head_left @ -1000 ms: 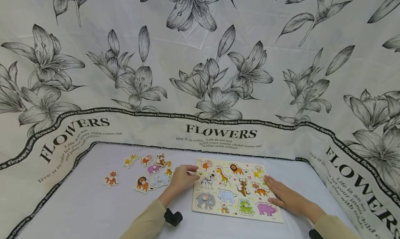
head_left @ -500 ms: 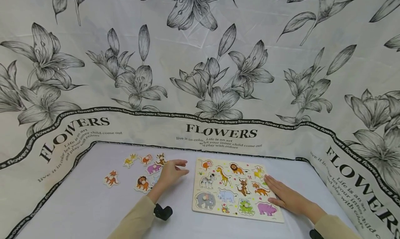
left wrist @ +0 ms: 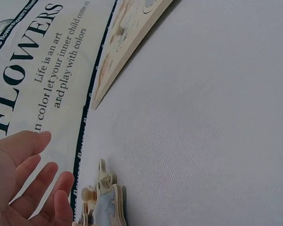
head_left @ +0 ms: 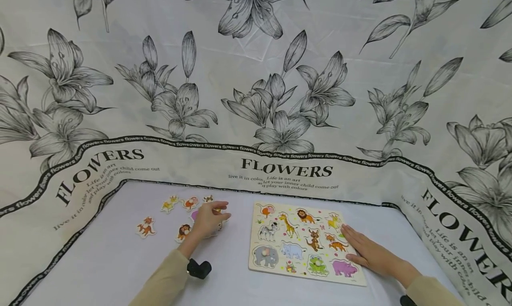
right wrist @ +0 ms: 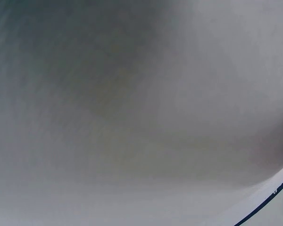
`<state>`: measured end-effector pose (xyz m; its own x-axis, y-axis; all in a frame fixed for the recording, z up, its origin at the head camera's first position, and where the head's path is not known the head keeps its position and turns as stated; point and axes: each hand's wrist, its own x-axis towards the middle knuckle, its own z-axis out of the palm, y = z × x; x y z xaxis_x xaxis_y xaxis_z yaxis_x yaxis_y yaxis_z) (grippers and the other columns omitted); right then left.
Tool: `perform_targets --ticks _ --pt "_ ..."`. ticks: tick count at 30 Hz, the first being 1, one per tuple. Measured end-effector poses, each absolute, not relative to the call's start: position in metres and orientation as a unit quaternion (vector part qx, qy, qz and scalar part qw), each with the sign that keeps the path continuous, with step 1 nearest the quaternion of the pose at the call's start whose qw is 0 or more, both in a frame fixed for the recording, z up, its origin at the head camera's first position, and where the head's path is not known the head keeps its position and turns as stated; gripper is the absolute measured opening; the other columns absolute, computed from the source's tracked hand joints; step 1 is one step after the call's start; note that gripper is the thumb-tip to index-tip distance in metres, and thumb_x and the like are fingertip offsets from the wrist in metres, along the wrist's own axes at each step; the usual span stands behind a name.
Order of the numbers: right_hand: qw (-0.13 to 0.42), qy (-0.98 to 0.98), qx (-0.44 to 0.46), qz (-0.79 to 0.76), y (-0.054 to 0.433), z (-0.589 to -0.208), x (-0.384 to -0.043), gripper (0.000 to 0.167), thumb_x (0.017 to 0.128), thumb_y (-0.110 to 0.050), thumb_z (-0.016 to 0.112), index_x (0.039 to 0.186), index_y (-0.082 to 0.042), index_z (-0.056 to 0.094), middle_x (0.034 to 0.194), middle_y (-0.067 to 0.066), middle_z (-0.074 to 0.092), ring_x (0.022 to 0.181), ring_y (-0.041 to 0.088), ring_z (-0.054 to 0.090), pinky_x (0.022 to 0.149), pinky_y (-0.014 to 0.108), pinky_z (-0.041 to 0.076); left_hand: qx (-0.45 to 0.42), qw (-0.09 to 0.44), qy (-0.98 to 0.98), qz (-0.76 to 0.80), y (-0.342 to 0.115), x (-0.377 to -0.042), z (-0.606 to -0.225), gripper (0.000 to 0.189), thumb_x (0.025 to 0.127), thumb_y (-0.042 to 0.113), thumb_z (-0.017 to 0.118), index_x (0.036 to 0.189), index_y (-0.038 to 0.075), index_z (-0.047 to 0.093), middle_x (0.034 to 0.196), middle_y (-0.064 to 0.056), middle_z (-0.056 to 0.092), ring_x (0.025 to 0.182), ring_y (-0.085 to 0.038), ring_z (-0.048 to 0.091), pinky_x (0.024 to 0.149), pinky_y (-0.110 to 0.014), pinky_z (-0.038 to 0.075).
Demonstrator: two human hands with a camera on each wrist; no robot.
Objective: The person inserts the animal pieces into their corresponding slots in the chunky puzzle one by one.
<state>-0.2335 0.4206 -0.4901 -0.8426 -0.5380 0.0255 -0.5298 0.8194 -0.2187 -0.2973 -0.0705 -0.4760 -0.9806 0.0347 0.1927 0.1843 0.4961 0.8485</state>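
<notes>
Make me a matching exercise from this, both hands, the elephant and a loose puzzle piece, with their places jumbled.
Things:
1. Left hand
2. Right hand
3. Grey elephant
4. Orange piece with pointed ears

Places:
A. Near left corner of the puzzle board
B. Farthest left of the loose pieces
C. At the board's right edge
D. Partly hiding loose pieces in the head view

Pairs: 1-D, 2-C, 3-A, 4-B

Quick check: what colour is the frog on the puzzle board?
Green; the frog shows best in the head view.
</notes>
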Motion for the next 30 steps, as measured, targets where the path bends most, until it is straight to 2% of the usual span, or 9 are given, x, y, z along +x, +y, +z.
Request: perform_targets --ticks 7,12,19,23,30 --pt "-0.013 0.949 -0.300 -0.101 0.421 -0.493 -0.233 0.070 0.097 -0.039 0.051 0.147 0.004 0.029 0.149 0.031 0.031 0.133 -0.021 -0.015 0.102 -0.002 -0.009 -0.037 0.083 -0.865 -0.493 -0.081 -0.302 -0.476 0.036 0.080 0.012 0.076 0.115 0.005 0.069 0.105 -0.012 0.072 0.082 -0.017 0.063 0.067 -0.025 0.048" --pt "-0.032 0.946 -0.309 -0.093 0.422 -0.494 -0.233 0.069 0.097 -0.037 0.052 0.147 0.005 0.030 0.148 0.031 0.033 0.136 -0.019 -0.014 0.104 -0.001 -0.008 -0.026 0.086 -0.866 -0.491 -0.088 -0.303 -0.478 0.036 0.081 0.013 0.076 0.115 0.005 0.069 0.104 -0.012 0.072 0.084 -0.019 0.065 0.071 -0.030 0.052" --pt "-0.023 0.948 -0.302 -0.097 0.421 -0.493 -0.233 0.069 0.097 -0.039 0.051 0.147 0.004 0.029 0.148 0.031 0.033 0.135 -0.020 -0.014 0.103 -0.002 -0.009 -0.032 0.087 -0.871 -0.483 -0.104 -0.307 -0.481 0.039 0.081 0.011 0.075 0.118 0.002 0.067 0.103 -0.014 0.070 0.084 -0.022 0.066 0.073 -0.032 0.053" --pt "-0.022 0.948 -0.302 -0.100 0.421 -0.493 -0.233 0.070 0.097 -0.039 0.052 0.147 0.005 0.030 0.148 0.031 0.033 0.135 -0.021 -0.014 0.103 -0.002 -0.009 -0.028 0.088 -0.873 -0.479 -0.117 -0.311 -0.478 0.038 0.083 0.011 0.074 0.119 0.002 0.066 0.108 -0.016 0.070 0.088 -0.025 0.066 0.073 -0.032 0.053" --pt "-0.014 0.949 -0.297 -0.102 0.422 -0.493 -0.234 0.070 0.097 -0.040 0.051 0.148 0.003 0.029 0.150 0.030 0.030 0.134 -0.021 -0.014 0.102 -0.002 -0.009 -0.021 0.093 -0.879 -0.467 -0.137 -0.318 -0.465 0.042 0.086 0.012 0.070 0.125 -0.001 0.061 0.114 -0.022 0.067 0.094 -0.032 0.064 0.080 -0.041 0.053"
